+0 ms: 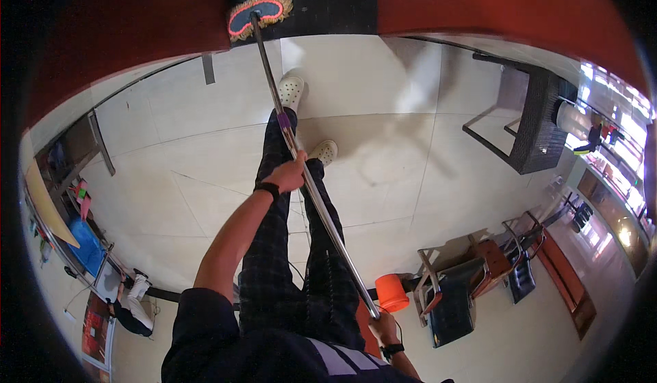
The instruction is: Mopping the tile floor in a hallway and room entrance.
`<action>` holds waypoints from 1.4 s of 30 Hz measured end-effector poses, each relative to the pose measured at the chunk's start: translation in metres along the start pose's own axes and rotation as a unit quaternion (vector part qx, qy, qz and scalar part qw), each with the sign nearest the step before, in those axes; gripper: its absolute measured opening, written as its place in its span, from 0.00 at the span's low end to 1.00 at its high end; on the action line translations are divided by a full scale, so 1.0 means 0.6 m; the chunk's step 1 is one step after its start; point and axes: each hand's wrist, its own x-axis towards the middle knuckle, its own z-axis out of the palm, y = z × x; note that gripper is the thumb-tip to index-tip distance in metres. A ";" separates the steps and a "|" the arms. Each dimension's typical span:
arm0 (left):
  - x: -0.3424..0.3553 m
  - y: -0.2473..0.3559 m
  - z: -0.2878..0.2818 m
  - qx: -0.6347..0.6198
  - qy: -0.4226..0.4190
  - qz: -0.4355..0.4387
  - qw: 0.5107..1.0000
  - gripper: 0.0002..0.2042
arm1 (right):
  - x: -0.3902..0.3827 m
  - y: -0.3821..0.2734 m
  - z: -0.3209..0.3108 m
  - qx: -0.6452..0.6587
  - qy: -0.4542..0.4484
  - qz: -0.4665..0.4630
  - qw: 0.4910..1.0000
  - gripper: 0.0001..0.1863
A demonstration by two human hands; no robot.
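A long-handled mop (pixel 316 195) runs slantwise across the view, its metal pole passing in front of my legs. Around the middle of the pole my left hand (pixel 287 172) is closed. Lower down, close to the pole's end, my right hand (pixel 383 328) grips it too. At the far end the mop head (pixel 260 15), with tan fringe and a pink-edged dark top, lies on a black strip (pixel 328 7) between two red surfaces. Both wrists carry dark bands.
An orange bucket (pixel 391 293) stands right of my legs, near black-seated metal chairs (pixel 453 301). A dark woven chair (pixel 544 120) is at the right. Pale tiled floor (pixel 369 185) spreads around my light clogs (pixel 291 91). Another person (pixel 133 308) is at the lower left, near a blue chair (pixel 85 246).
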 end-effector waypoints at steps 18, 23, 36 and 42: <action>0.077 -0.001 -0.100 -0.077 0.174 0.077 0.979 0.15 | 0.018 -0.134 -0.011 0.110 -0.081 0.016 0.991 0.24; 0.129 0.004 -0.266 -0.108 0.217 0.036 0.969 0.14 | 0.072 -0.279 -0.088 0.153 -0.040 -0.068 0.985 0.19; 0.109 0.069 -0.175 0.108 0.064 -0.018 0.992 0.17 | 0.020 -0.178 -0.004 0.225 -0.049 -0.036 0.973 0.11; 0.052 0.057 0.056 0.192 -0.030 0.057 0.979 0.22 | -0.024 -0.001 0.166 0.191 -0.052 0.008 0.980 0.14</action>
